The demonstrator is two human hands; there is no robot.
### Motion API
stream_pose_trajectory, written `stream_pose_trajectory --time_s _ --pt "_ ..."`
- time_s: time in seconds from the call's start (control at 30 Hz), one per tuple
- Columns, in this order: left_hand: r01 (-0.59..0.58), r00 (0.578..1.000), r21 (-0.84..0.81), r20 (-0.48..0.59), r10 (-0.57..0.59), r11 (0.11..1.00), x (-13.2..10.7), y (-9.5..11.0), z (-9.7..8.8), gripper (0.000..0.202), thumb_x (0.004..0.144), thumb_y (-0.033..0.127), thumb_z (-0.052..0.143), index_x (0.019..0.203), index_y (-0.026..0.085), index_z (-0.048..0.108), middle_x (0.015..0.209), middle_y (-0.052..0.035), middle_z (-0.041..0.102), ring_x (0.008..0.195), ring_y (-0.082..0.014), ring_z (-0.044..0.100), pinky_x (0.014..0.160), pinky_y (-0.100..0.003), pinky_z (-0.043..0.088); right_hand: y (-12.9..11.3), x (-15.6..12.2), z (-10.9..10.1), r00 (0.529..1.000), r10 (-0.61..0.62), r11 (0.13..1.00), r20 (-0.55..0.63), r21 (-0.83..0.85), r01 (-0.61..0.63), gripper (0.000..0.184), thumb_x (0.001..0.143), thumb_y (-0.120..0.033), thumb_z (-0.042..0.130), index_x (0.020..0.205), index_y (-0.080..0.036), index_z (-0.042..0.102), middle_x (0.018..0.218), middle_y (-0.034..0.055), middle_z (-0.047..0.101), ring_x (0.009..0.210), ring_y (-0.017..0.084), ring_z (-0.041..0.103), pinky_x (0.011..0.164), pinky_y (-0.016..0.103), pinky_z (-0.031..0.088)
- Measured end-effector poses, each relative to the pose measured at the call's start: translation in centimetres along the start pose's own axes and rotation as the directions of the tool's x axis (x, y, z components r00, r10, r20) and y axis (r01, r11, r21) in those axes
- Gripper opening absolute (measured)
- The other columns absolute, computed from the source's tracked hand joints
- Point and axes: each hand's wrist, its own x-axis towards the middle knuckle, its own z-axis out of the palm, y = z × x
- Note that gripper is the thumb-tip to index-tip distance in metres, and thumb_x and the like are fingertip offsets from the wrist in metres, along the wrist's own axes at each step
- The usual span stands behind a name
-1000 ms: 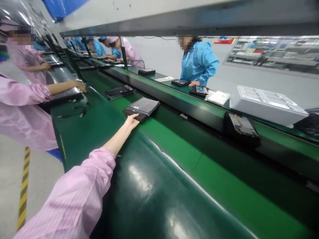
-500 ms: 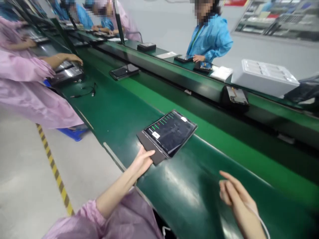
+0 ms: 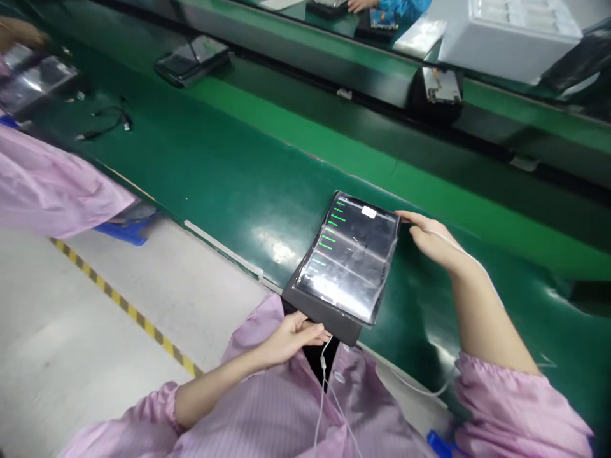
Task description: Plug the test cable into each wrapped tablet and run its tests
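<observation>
A: Starting with the head view, where is the tablet [image 3: 353, 254]?
B: Just right of the frame's centre, tilted, lying in a black holder [image 3: 324, 312] that shows as a wide strip along its lower edge. The holder's near end overlaps the wearer's pink smock [image 3: 267, 407].

A: What is on its screen?
B: A column of short text lines down the left side, mostly green with one red. A white label [image 3: 368, 212] sits near the top, and glare covers the lower part.

A: And the left hand [image 3: 298, 337]?
B: In the lower middle of the frame, closed on the near edge of the holder, thumb along that edge.

A: The right hand [image 3: 432, 238]?
B: Right of centre, fingers reaching to the tablet's upper right corner. I cannot tell whether they grip it. A white cord [image 3: 477, 264] runs along the wrist.

A: What lies around them?
B: A green work surface [image 3: 229, 184] underneath. In the upper left, another device [image 3: 191, 60] and a black cable [image 3: 112, 117]; in the upper right, a white box [image 3: 506, 48] and an opened device [image 3: 442, 86]. At the top edge, a co-worker's hand [image 3: 361, 5] is partly cut off.
</observation>
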Motion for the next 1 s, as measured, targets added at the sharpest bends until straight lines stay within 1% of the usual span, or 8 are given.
stream_pose_trajectory --time_s 0.17,0.43,0.6,0.67,0.73,0.83,0.9,1.0 --pt "0.025 0.996 0.156 0.075 -0.037 0.987 0.3 0.7 0.2 0.061 0.072 0.07 0.076 0.094 0.013 0.076 0.1 -0.0145 0.079 0.092 -0.0243 0.077 0.092 -0.037 0.059 0.5 0.2 0.6 0.988 -0.148 0.989 -0.04 0.018 0.149 0.047 0.068 -0.015 0.047 0.106 -0.022 0.075 0.106 0.0059 0.075 0.101 0.027 0.068 0.1 0.049 0.052" --pt "0.057 0.997 0.174 0.039 -0.065 0.983 0.9 -1.3 0.4 0.074 0.068 0.079 0.071 0.095 0.011 0.076 0.103 -0.0185 0.078 0.096 -0.0288 0.076 0.093 -0.044 0.059 0.2 -3.8 0.8 0.987 -0.151 0.988 -0.048 0.01 0.152 0.044 0.07 -0.017 0.046 0.103 -0.022 0.075 0.108 0.0076 0.073 0.105 0.03 0.066 0.102 0.053 0.05" --pt "0.095 0.979 0.327 0.141 -0.148 0.94 -0.8 2.9 0.2 0.047 0.078 0.062 0.075 0.089 0.016 0.079 0.094 -0.0116 0.08 0.088 -0.0238 0.075 0.084 -0.035 0.058 -0.3 -5.6 1.0 0.993 -0.05 0.992 -0.107 0.113 0.062 0.044 0.071 -0.013 0.043 0.102 -0.022 0.073 0.11 0.0077 0.073 0.104 0.024 0.067 0.1 0.046 0.049" --pt "-0.06 0.96 0.523 0.263 -0.094 0.85 -1.7 6.1 0.0 0.03 0.091 0.047 0.065 0.1 0.023 0.079 0.097 -0.0068 0.08 0.089 -0.0205 0.073 0.082 -0.032 0.056 -0.7 -6.6 1.4 0.973 0.039 0.977 -0.226 0.214 0.01 0.042 0.073 -0.015 0.044 0.105 -0.02 0.07 0.113 0.0099 0.071 0.097 0.022 0.068 0.092 0.042 0.052" --pt "-0.29 0.956 0.678 0.168 0.241 0.676 -2.2 8.7 -0.3 0.028 0.097 0.039 0.056 0.112 0.028 0.077 0.093 -0.0054 0.077 0.085 -0.0201 0.068 0.083 -0.035 0.053 -1.1 -7.9 1.9 0.914 0.165 0.936 -0.37 0.351 -0.027 0.038 0.076 -0.023 0.047 0.108 -0.018 0.065 0.106 0.0109 0.071 0.075 0.018 0.067 0.074 0.037 0.054" --pt "-0.34 0.785 0.914 0.145 0.603 0.223 -1.5 10.0 -1.0 0.035 0.096 0.037 0.056 0.127 0.031 0.07 0.111 -0.01 0.068 0.103 -0.0271 0.058 0.095 -0.045 0.046 -1.4 -10.3 2.5 0.812 0.344 0.861 -0.471 0.503 -0.073 0.038 0.074 -0.037 0.055 0.106 -0.017 0.061 0.08 0.004 0.065 0.045 0.01 0.048 0.048 0.029 0.042" --pt "-0.273 0.756 0.961 0.192 0.626 0.035 -0.5 9.4 -1.6 0.04 0.096 0.04 0.054 0.133 0.031 0.067 0.123 -0.0123 0.06 0.113 -0.0311 0.051 0.098 -0.05 0.042 -1.3 -11.7 2.7 0.771 0.424 0.818 -0.474 0.566 -0.102 0.038 0.069 -0.042 0.061 0.099 -0.018 0.061 0.07 -0.001 0.059 0.042 0.007 0.04 0.042 0.027 0.031" --pt "-0.251 0.774 0.968 0.211 0.597 -0.017 0.4 8.2 -2.3 0.041 0.097 0.043 0.052 0.136 0.032 0.064 0.135 -0.0117 0.051 0.119 -0.0326 0.047 0.103 -0.052 0.038 -0.9 -13.4 2.8 0.706 0.513 0.757 -0.489 0.645 -0.103 0.039 0.064 -0.045 0.069 0.091 -0.019 0.061 0.064 -0.0049 0.052 0.041 0.006 0.037 0.042 0.026 0.028"
